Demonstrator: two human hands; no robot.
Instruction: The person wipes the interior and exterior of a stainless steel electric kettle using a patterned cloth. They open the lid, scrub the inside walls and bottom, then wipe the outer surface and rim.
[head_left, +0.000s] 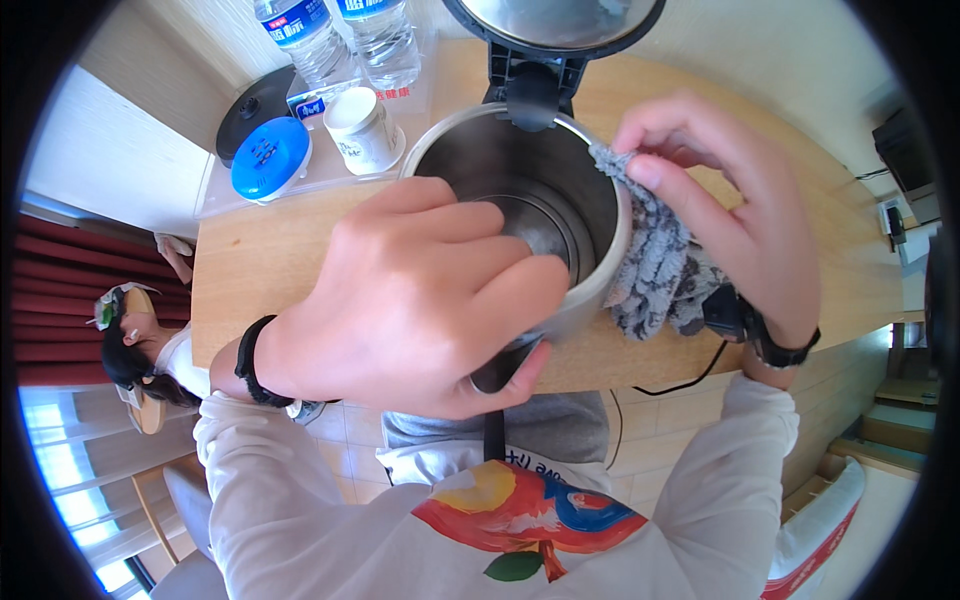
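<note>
A metal electric kettle stands on the wooden table, its lid raised on a black hinge at the far side. My left hand is curled over its near left, fingers folded, thumb below beside a dark part of the kettle. Much of that side is hidden by the hand. At the right rim, my right hand pinches a grey mottled cloth between thumb and fingers. The cloth hangs down outside the kettle wall, and its lower end lies on the table. The kettle's inner floor is partly visible.
On the wooden table, a clear tray carries water bottles, a paper cup and a blue round lid. A black disc leans behind. A black cable hangs off the near edge. Another person is at left.
</note>
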